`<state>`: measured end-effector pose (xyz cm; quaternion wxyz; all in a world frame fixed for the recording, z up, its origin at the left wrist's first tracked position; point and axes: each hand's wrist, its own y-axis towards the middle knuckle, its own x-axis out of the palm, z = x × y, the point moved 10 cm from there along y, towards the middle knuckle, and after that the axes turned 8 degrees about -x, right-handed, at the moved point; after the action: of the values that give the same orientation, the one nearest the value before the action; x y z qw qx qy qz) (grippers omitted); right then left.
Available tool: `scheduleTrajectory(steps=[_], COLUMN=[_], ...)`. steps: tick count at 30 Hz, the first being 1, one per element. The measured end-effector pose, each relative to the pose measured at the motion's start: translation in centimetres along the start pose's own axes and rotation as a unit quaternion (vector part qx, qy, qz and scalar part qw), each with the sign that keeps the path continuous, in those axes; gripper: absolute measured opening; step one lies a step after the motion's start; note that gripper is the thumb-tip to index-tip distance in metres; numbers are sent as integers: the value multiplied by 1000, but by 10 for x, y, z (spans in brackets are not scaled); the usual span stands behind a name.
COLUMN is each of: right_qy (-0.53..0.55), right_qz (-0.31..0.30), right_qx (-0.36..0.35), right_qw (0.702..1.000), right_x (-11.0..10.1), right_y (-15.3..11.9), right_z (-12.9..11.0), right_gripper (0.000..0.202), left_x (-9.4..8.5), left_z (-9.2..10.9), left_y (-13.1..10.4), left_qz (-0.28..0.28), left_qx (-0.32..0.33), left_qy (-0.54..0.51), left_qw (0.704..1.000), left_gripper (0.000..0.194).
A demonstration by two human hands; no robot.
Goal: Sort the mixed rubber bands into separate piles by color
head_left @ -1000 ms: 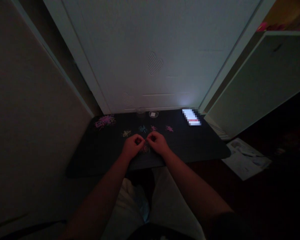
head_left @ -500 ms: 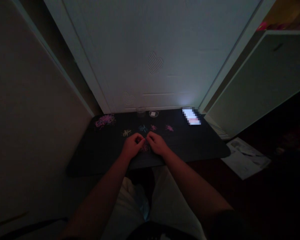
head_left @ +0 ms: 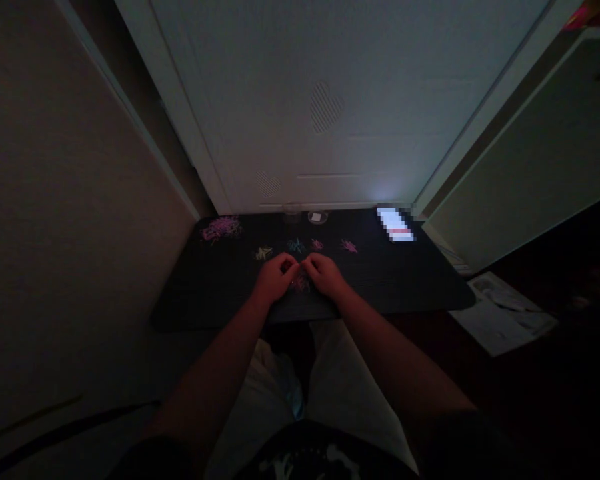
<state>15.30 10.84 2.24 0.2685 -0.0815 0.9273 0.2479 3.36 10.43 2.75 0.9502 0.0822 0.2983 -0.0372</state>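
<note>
Tbl (head_left: 400, 280) — 6 piles (head_left: 222, 229), 2 hands (head_left: 274, 277)

No text can be read: the bright screen (head_left: 395, 225) beyond the right hand (head_left: 325, 275) is pixelated, the shirt print (head_left: 344, 458) below that hand too dim

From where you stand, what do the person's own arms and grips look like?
There's no machinery: the left grip and right grip are bare hands, without gloves. The left forearm and right forearm are uncovered too; a dark left sleeve and right sleeve begin farther up. No cables or markings show in this dim light.
</note>
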Motion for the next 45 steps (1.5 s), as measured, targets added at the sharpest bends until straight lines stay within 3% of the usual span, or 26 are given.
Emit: scheduleTrajectory(steps=[18, 31, 36, 42, 45], right_qy=[43, 50, 76, 100, 78], right_qz=[10, 46, 81, 26, 10], right_qx=[13, 10, 35, 14, 6], right_qw=[999, 998, 993, 995, 997], right_x=[1, -7, -13, -1, 1], right_y=[0, 0, -1, -1, -1], right_z=[7, 5, 15, 8, 5], right_gripper=[16, 11, 13, 24, 20], left_x=[0, -4, -11, -7, -6], left_z=[11, 5, 0, 1, 2], left_y=[-2, 1, 1, 0, 0], left_qz=[6, 38, 58, 41, 36], left_qx=[47, 35, 9, 9, 8], left_qy=[117, 64, 30, 29, 28], left_qw=[992, 997, 998, 999, 999], left_gripper=[31, 17, 19, 17, 17])
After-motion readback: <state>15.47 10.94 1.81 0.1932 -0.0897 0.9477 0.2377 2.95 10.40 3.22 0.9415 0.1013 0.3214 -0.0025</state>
